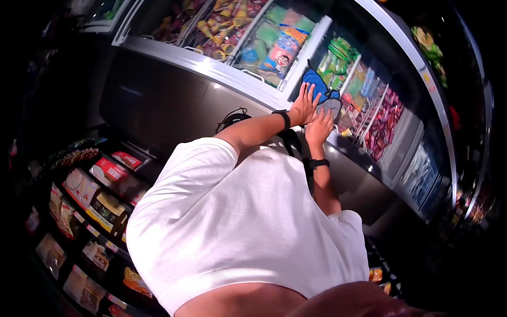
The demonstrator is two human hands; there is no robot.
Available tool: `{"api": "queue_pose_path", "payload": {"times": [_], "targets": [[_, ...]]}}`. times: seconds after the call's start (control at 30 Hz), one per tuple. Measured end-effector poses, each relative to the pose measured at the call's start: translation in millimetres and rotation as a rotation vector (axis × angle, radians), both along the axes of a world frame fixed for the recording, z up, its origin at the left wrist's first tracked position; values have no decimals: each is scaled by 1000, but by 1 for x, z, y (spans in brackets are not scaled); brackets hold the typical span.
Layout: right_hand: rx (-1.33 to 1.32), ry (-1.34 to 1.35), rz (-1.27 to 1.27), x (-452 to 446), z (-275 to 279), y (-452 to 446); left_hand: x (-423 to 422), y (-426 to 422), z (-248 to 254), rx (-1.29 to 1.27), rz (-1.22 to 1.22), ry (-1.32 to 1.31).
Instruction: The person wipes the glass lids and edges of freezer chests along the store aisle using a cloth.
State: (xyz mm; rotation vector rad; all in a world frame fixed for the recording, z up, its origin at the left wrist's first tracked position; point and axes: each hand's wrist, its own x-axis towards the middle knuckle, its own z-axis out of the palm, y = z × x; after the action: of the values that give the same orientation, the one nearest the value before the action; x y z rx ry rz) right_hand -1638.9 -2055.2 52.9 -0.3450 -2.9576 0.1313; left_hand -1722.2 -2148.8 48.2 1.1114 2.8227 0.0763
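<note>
My left hand (304, 104) lies with its fingers stretched and spread on a blue and grey cloth-like item (313, 79) with dark trim. Beside it, my right hand (319, 128) rests its extended fingers on the grey part of the same item. Whether this is a folded cloth or a glove, I cannot tell. The item sits at the front edge of a chest freezer (245, 90), over its frame and glass. Both wrists wear dark bands, and the hands are close together, nearly touching.
Inside the freezer are yellow-wrapped cones (224, 26), bagged frozen goods (282, 53), green packs (338, 55) and dark red packs (383, 124) between wire dividers. Shelves of packaged food (108, 171) stand at the left. A dark round object with thin cords (234, 119) is near my left forearm.
</note>
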Motion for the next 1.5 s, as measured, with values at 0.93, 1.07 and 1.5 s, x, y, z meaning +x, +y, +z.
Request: {"api": "queue_pose_path", "payload": {"times": [0.93,1.07,1.5], "targets": [[-181,-919,788,-203,26,-281,-172,-359,-16,-376,476,-64],[-214,-1023,561,-185,41,-270,-152,-331,-5,-126,237,46],[-134,-842,333,-240,-6,-452,-186,-485,5,222,243,-11]]}}
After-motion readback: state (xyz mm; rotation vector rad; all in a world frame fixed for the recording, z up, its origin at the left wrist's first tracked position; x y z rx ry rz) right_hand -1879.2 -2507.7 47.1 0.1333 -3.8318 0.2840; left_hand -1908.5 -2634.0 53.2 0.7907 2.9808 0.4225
